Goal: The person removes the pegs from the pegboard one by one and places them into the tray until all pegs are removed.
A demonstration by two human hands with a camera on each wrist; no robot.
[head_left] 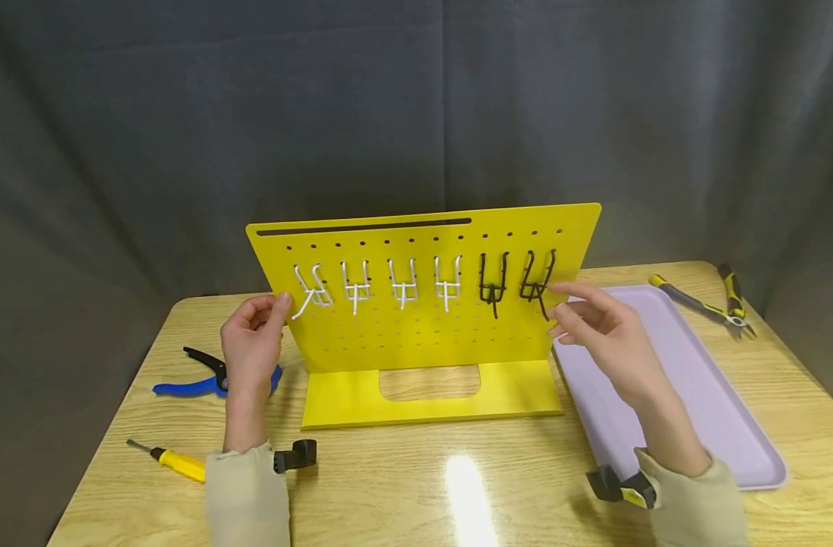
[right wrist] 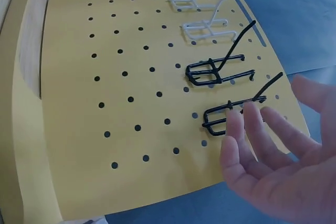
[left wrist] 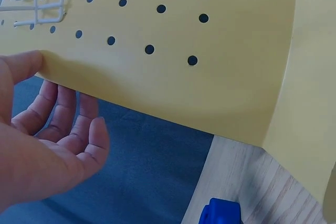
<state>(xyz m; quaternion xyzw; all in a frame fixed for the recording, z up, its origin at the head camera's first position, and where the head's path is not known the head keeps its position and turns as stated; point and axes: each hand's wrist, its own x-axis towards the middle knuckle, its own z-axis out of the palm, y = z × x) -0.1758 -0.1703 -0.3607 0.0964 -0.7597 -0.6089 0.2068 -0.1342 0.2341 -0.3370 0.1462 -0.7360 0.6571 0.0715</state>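
Observation:
A yellow pegboard (head_left: 416,334) stands upright on its own foot, with several white hooks (head_left: 404,289) and two black hooks (head_left: 493,287) in a row. My left hand (head_left: 252,334) holds its left edge; in the left wrist view the thumb (left wrist: 26,65) lies on the front face and the fingers (left wrist: 86,108) reach behind the edge. At the right edge, my right hand (head_left: 610,342) is held with loosely bent fingers close beside the outermost black hook (right wrist: 215,121). Nothing shows in its grasp, and its fingertips overlap that hook in the right wrist view.
To the right lies a lilac tray (head_left: 689,387), with yellow-and-black pliers (head_left: 696,302) and another black-and-yellow handled tool (head_left: 732,292) beyond it. Blue-handled cutters (head_left: 190,387) and a yellow screwdriver (head_left: 180,463) lie at left. A dark curtain (head_left: 416,114) hangs behind the table.

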